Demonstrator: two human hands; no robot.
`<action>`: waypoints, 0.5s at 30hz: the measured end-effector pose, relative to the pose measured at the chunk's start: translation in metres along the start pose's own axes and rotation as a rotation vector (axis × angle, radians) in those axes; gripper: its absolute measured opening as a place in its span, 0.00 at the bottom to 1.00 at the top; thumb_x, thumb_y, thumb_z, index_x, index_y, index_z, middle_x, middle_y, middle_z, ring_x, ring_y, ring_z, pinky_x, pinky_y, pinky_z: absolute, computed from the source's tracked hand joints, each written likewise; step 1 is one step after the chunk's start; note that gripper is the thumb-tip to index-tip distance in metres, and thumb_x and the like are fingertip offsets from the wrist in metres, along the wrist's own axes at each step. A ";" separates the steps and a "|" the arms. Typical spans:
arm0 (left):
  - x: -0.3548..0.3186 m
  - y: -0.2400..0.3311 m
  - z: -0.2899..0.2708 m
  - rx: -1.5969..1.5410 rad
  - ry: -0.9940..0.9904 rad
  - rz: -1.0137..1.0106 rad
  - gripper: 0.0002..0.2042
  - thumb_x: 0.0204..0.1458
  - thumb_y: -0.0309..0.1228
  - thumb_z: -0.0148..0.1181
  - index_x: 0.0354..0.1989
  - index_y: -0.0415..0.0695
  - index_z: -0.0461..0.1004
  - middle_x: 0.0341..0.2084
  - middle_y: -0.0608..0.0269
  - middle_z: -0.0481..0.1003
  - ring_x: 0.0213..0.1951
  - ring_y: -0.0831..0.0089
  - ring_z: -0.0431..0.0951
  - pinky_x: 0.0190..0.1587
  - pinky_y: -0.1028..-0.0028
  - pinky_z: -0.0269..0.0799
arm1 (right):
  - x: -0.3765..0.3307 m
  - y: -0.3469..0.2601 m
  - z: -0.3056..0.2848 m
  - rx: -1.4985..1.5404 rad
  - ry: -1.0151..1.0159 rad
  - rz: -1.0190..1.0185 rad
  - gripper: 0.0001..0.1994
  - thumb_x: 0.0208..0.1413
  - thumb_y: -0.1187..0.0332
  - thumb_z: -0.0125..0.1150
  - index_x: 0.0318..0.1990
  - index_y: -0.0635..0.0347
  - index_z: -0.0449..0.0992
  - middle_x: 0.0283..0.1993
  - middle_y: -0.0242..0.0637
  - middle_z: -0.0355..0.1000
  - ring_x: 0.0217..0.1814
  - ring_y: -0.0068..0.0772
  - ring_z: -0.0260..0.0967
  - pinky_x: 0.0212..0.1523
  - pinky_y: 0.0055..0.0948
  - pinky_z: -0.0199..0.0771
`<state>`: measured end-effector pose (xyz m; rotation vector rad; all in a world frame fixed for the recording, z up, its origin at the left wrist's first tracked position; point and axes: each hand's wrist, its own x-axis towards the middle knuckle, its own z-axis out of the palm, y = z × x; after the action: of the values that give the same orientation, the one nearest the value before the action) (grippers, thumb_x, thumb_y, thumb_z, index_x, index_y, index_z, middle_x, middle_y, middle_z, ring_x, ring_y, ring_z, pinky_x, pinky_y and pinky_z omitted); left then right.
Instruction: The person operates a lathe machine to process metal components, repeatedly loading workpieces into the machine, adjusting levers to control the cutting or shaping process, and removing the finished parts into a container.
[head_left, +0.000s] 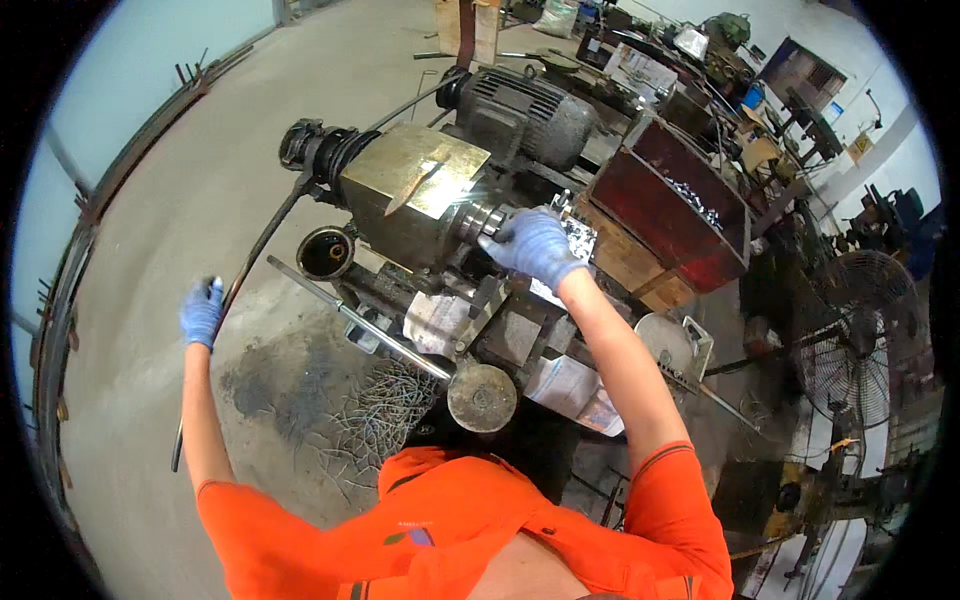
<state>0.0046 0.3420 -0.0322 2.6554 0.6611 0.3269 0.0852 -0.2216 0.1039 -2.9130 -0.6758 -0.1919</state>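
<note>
Head view: left hand (202,312) wrapped round long lever (262,240), right hand (533,246) closed on chuck (478,222) of lathe (415,185). Best kept steady, fingers clear of spindle.

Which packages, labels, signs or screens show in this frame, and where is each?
White sack: far top, on the floor, bulging, white.
Wall sign: right wall, small, yellow, rectangular.
Printed sheet: by the lathe, under the right forearm, white with coloured print.
No screens visible.
</note>
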 end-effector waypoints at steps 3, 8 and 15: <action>-0.048 0.063 0.011 0.267 0.085 -0.022 0.26 0.51 0.57 0.45 0.31 0.44 0.74 0.30 0.47 0.75 0.34 0.51 0.75 0.37 0.58 0.69 | 0.012 0.008 0.010 -0.075 -0.181 0.136 0.24 0.45 0.43 0.51 0.35 0.54 0.78 0.33 0.44 0.75 0.38 0.45 0.72 0.44 0.39 0.66; -0.068 0.068 -0.012 0.174 -0.045 -0.125 0.25 0.48 0.57 0.48 0.31 0.43 0.74 0.29 0.48 0.75 0.33 0.51 0.76 0.36 0.57 0.69 | 0.017 0.005 0.017 -0.060 -0.181 0.065 0.27 0.48 0.43 0.48 0.28 0.61 0.78 0.26 0.47 0.74 0.33 0.48 0.72 0.41 0.41 0.67; -0.105 0.110 -0.001 0.191 -0.024 -0.152 0.21 0.49 0.54 0.49 0.30 0.46 0.73 0.25 0.50 0.75 0.31 0.52 0.76 0.34 0.57 0.68 | 0.018 0.007 0.018 -0.073 -0.284 0.139 0.30 0.49 0.42 0.47 0.25 0.65 0.77 0.24 0.52 0.72 0.30 0.50 0.71 0.40 0.40 0.69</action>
<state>-0.0421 0.2009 0.0015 2.7611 0.9229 0.1969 0.1059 -0.2173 0.0878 -3.0740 -0.5081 0.2219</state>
